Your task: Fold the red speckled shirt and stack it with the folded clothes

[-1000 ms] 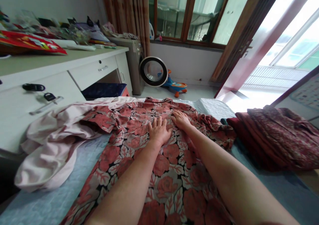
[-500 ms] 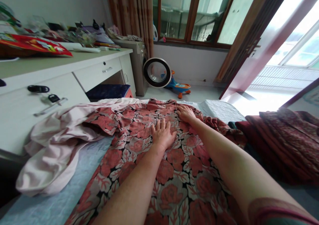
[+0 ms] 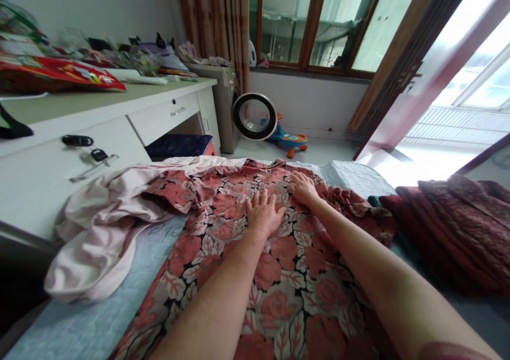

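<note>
A red and grey floral garment [image 3: 279, 259] with short sleeves lies spread flat, its collar at the far end. My left hand [image 3: 264, 214] rests on its upper middle, palm down with the fingers spread. Farther up and to the right, my right hand [image 3: 303, 189] presses flat on the cloth near the collar, fingers stretched out. Neither hand grips the fabric. The garment's left sleeve [image 3: 171, 190] overlaps a crumpled pale pink cloth [image 3: 99, 243]. Its right sleeve [image 3: 358, 208] is bunched beside my right forearm.
A light blue cover [image 3: 155, 259] lies beneath the garment. Folded dark red clothes [image 3: 450, 232] are stacked at the right. A white desk [image 3: 167, 99] with clutter stands left. Beyond are a washing machine with its round door [image 3: 255, 116] open and a blue ride-on toy [image 3: 289, 137].
The view has shifted slightly, so everything appears a little farther right. Both hands stay flat on the garment in nearly the same places.
</note>
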`<state>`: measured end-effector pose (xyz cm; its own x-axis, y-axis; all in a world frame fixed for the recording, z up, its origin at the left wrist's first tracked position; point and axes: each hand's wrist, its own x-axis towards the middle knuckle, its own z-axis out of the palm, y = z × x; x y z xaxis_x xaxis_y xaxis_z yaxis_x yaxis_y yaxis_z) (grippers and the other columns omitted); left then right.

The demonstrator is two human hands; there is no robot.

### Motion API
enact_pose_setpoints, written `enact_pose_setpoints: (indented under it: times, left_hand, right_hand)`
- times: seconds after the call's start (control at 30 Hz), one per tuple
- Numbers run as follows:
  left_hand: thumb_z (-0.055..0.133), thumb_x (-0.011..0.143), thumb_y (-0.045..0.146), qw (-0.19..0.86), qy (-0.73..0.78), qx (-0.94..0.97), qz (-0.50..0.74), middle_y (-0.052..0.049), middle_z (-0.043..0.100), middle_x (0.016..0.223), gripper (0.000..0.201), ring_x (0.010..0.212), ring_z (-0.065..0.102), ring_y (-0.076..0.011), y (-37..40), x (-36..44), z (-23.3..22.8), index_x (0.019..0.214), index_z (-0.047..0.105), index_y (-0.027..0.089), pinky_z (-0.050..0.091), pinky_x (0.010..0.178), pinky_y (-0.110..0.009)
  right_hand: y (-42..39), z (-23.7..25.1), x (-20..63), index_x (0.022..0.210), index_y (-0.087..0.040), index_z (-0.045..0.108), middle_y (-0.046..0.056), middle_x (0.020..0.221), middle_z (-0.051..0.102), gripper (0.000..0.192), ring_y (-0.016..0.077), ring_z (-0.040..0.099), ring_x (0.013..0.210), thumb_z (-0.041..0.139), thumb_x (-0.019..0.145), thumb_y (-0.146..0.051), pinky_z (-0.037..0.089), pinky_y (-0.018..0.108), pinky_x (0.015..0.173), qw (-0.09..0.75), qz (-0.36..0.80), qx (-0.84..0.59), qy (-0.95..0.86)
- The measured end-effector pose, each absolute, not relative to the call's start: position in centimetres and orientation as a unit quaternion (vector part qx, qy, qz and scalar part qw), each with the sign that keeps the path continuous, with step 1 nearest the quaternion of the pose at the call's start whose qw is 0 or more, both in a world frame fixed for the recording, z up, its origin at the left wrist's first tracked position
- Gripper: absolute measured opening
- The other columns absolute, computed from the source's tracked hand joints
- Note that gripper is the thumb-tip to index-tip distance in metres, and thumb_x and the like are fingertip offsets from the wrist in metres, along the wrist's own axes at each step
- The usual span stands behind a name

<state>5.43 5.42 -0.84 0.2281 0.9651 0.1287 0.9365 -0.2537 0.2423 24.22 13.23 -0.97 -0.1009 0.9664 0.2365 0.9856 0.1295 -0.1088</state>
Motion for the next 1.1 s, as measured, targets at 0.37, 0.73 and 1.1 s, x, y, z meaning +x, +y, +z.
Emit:
enact_pose_setpoints:
  times: [0.37, 0.73, 1.1]
  left_hand:
    - [0.039, 0.096, 0.053, 0.021, 0.589, 0.792, 0.159, -0.011, 0.045, 0.151, 0.05, 0.14, 0.035, -0.0315, 5.3, 4.2, -1.0, 0.135, 0.054, 0.026, 0.025, 0.114, -0.058]
    - [0.041, 0.094, 0.053, 0.049, 0.589, 0.79, 0.159, -0.012, 0.043, 0.152, 0.054, 0.14, 0.034, -0.0329, 5.3, 4.3, -0.5, 0.138, 0.051, 0.024, 0.024, 0.114, -0.058]
    - [0.048, 0.094, 0.037, -0.007, 0.515, 0.845, 0.146, -0.012, 0.046, 0.151, 0.045, 0.139, 0.041, -0.0258, 1.8, -4.4, -0.5, 0.137, 0.051, 0.022, 0.029, 0.116, -0.046]
  right_hand:
    - [4.6, 0.5, 25.1, 0.136, -0.014, 0.054, 0.014, 0.148, 0.049, 0.044, 0.0274, 0.042, 0.136, 0.041, 0.098, -0.032, 0.028, 0.042, 0.113, 0.125, -0.051, -0.685, -0.716]
    - [-4.2, -0.2, 24.1, 0.138, -0.02, 0.053, 0.011, 0.152, 0.045, 0.048, 0.0306, 0.037, 0.141, 0.04, 0.098, -0.043, 0.027, 0.05, 0.114, 0.091, -0.012, -0.709, -0.699]
    - [-10.9, -1.9, 24.4, 0.137, -0.017, 0.055, 0.014, 0.149, 0.048, 0.048, 0.0296, 0.04, 0.14, 0.044, 0.097, -0.041, 0.032, 0.048, 0.115, 0.143, -0.016, -0.631, -0.762]
